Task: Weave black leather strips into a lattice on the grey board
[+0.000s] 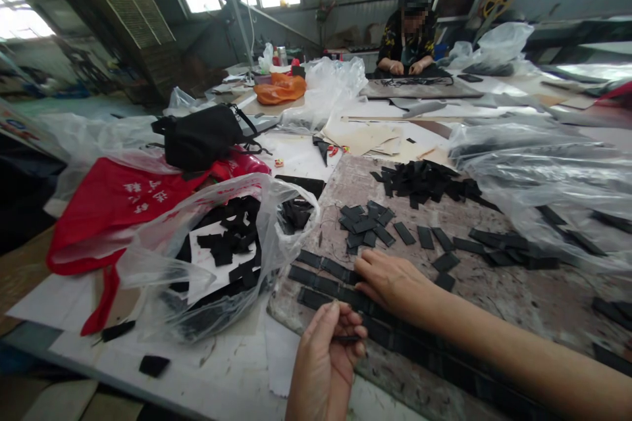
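My left hand [326, 355] is at the board's near edge, palm up with fingers curled. A thin dark piece [346, 338] shows between them, probably black fabric. Just beyond, my right hand [388, 279] reaches in from the right, its bent fingertips close together on the rows of black strips [316, 281]. Whatever those fingertips pinch is hidden. The rows lie along the near side of a worn, speckled board [340, 200]. Past my right hand are a loose pile of black rectangles [365, 223] and a heap of longer black pieces [419, 181].
Left of the board stands a clear plastic bag [291, 237] with black scraps, beside a red bag [123, 204] and a black pouch [202, 135]. Clear plastic sheeting [533, 164] covers strips at the right. Across the table a person [409, 39] works with both hands.
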A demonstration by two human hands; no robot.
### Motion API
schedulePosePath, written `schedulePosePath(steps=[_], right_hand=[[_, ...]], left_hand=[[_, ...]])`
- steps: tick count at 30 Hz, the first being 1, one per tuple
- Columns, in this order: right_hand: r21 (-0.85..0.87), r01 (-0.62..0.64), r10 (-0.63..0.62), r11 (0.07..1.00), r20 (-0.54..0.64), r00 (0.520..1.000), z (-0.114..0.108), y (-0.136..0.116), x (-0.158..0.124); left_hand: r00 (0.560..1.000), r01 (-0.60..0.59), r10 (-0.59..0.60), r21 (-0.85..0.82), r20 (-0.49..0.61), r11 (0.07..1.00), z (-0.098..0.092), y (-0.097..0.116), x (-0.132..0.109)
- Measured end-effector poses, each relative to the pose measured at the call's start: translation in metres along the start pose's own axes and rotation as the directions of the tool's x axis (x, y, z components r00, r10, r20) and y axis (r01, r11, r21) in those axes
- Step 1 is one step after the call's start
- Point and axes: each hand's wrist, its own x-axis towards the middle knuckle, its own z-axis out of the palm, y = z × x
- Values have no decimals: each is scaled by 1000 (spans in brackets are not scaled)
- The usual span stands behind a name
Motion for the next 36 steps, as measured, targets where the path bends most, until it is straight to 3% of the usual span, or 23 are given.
schedulePosePath(steps=[4, 8, 11, 15, 19, 21, 23, 24, 26, 28, 29, 31, 33, 36], right_hand=[[45, 13, -11, 999, -45, 999, 8, 7, -5], [98, 4, 6, 995, -107, 994, 1, 9, -13], [264, 71, -22, 962, -182, 983, -14, 0, -25], [404, 197, -129, 893, -189, 973, -21, -12, -38], [498, 82, 34, 863, -220, 975, -9, 0, -44], [515, -3, 133, 857, -217, 967, -3, 11, -47], [523, -113, 218, 844, -142, 966, 0, 22, -48], [533, -174, 254, 828, -80, 964, 0, 27, -49], [550, -284, 303, 786, 59, 951, -2, 34, -48], [545, -353, 315, 760, 164, 935, -3, 39, -46], [538, -373, 311, 756, 205, 928, -3, 41, -45], [519, -402, 298, 754, 275, 914, -1, 45, -42], [486, -418, 289, 767, 319, 903, 0, 47, -39], [351, -414, 299, 840, 337, 893, -2, 47, -40]], left_hand=[[998, 41, -42, -35, -37, 999, 8, 5, -1], [997, 37, -41, -69, -62, 997, 16, 8, -3], [999, 32, -33, -91, -15, 995, 23, 6, -2], [997, 27, -21, -90, 74, 996, 34, -1, -3], [987, 48, -52, 30, 153, 998, 33, -8, -3], [987, -84, 55, 191, 152, 978, 27, -7, 0], [949, -313, 256, 434, 186, 845, 19, 0, 7], [904, -426, 351, 563, 242, 708, 14, 6, 12], [776, -592, 463, 748, 427, 301, 7, 20, 24], [642, -638, 456, 759, 617, -127, 0, 33, 37], [600, -630, 427, 728, 677, -270, -2, 38, 44], [571, -613, 368, 679, 734, -404, -6, 44, 55], [575, -614, 334, 664, 747, -427, -9, 46, 63], [577, -578, 261, 613, 774, -539, -9, 42, 66]])
